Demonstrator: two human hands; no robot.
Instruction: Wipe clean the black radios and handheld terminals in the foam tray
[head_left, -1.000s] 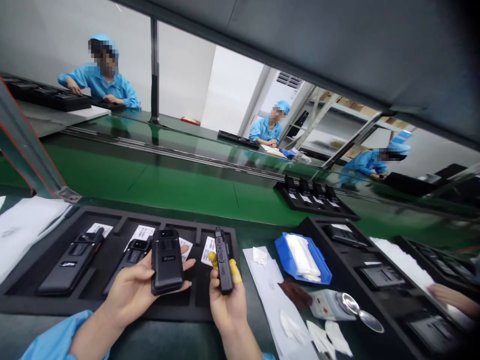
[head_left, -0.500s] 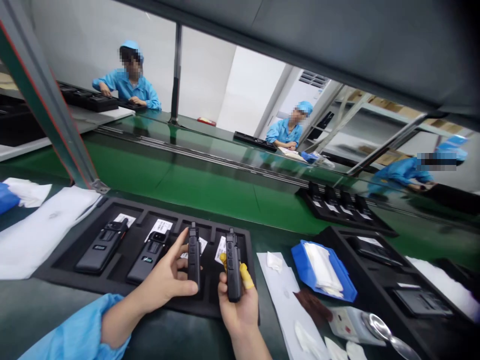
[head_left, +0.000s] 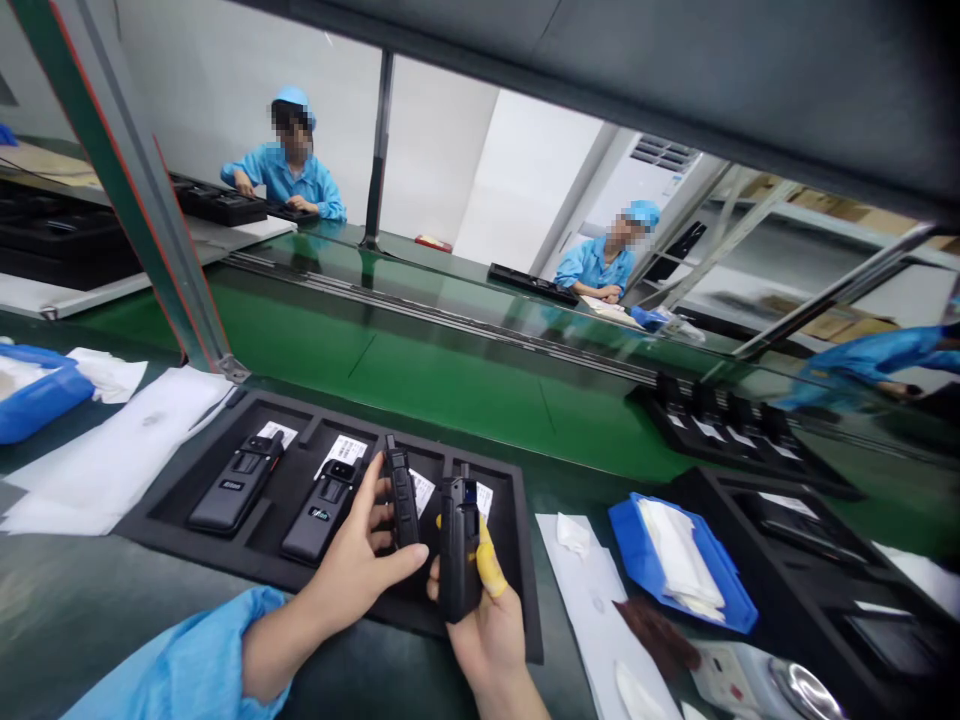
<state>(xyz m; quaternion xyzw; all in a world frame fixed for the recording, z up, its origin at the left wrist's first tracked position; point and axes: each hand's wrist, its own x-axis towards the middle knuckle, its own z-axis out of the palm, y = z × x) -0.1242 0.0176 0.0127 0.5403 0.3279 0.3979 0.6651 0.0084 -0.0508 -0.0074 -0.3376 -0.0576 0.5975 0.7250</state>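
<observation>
- Closest, the right hand (head_left: 491, 620), one finger sleeved in yellow, is wrapped around a blocky black plastic handset (head_left: 459, 550) with a stubby top, held upright above the tray's right part.
- Just left of it, apart, the left hand (head_left: 341, 570) pinches a narrow-looking black handset with side buttons (head_left: 403, 495) between thumb and half-curled fingers, over the tray.
- Beneath both, a compartmented black foam tray (head_left: 529, 595) carries two dark grey handsets (head_left: 237, 487) in its two left compartments, near printed white labels (head_left: 345, 455).
- Dark green worktop (head_left: 97, 610) shows before the tray's front edge.
- Rightward, past white paper (head_left: 592, 600), a blue plastic bin (head_left: 739, 600) holds white cloths (head_left: 679, 550).
- Behind, a broad, smooth green band (head_left: 465, 370) stretches sideways beyond the tray's far edge.
</observation>
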